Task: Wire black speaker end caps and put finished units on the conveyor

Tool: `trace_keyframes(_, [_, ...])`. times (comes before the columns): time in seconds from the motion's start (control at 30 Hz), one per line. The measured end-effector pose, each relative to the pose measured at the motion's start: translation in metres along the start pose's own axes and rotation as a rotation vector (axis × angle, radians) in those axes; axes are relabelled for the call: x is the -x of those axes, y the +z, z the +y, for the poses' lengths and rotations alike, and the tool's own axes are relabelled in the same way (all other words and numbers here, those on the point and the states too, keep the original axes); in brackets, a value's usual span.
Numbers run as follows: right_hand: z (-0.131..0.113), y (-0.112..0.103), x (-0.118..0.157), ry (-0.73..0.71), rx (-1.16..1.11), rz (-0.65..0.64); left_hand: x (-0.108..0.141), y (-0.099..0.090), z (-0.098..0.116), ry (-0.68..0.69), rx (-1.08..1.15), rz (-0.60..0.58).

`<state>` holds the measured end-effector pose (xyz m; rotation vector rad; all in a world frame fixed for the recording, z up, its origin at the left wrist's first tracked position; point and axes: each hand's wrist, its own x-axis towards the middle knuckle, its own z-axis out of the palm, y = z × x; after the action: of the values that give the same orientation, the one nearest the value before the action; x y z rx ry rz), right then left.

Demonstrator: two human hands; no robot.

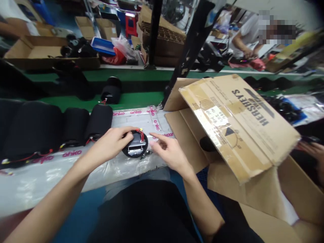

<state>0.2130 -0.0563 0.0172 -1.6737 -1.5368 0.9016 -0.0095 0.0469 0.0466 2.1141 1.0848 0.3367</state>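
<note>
A round black unit (136,145) stands on the plastic-covered worktop (98,170), its open end up, showing a metal bracket and red wires with a yellow connector. My left hand (117,140) grips its left rim, the thumb over the edge and the fingers behind. Just right of the unit, my right hand (168,150) has its index finger stretched out and its thumb apart, holding nothing. Small dark pieces, too small to name, lie at the unit's lower right side. Several black fabric-covered cylinders (100,123) with wires at their ends line the worktop at left.
A large open cardboard box (235,125) stands at right, flaps spread, a dark object inside. Behind the worktop runs a green belt (141,99) with another black cylinder (111,90) on it. A dark post (186,50) rises behind. People work across the belt; another person's hand shows at far right.
</note>
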Motion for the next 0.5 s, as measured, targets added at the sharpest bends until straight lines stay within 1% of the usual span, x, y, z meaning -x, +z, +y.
trace_keyframes(0.03, [0.018, -0.009, 0.007, 0.024, 0.016, 0.127, 0.000, 0.002, -0.004, -0.005, 0.042, 0.015])
trace_keyframes(0.07, [0.038, -0.020, 0.014, 0.044, 0.083, 0.275, 0.001, 0.003, -0.007, -0.018, 0.075, 0.026])
trace_keyframes(0.1, [0.059, -0.031, 0.023, 0.076, 0.182, 0.436, 0.001, 0.005, -0.009, -0.035, 0.099, 0.029])
trace_keyframes(0.13, [0.080, -0.041, 0.032, 0.136, 0.291, 0.570, 0.001, 0.006, -0.010, -0.051, 0.115, 0.024])
trace_keyframes(0.17, [0.099, -0.050, 0.040, 0.210, 0.391, 0.651, 0.001, 0.007, -0.011, -0.061, 0.126, 0.017])
trace_keyframes(0.2, [0.117, -0.057, 0.048, 0.273, 0.473, 0.685, 0.000, 0.007, -0.011, -0.060, 0.135, 0.008])
trace_keyframes(0.23, [0.133, -0.061, 0.055, 0.310, 0.530, 0.680, 0.000, 0.006, -0.011, -0.051, 0.143, 0.003])
trace_keyframes(0.3, [0.156, -0.059, 0.065, 0.350, 0.605, 0.611, -0.002, 0.003, -0.011, -0.025, 0.154, -0.020])
trace_keyframes(0.33, [0.163, -0.055, 0.068, 0.354, 0.626, 0.577, -0.003, 0.001, -0.011, -0.016, 0.158, -0.042])
trace_keyframes(0.4, [0.168, -0.043, 0.068, 0.340, 0.644, 0.537, -0.007, -0.004, -0.012, -0.016, 0.173, -0.094])
trace_keyframes(0.5, [0.162, -0.026, 0.058, 0.251, 0.589, 0.504, -0.015, -0.010, -0.010, -0.027, 0.221, -0.155])
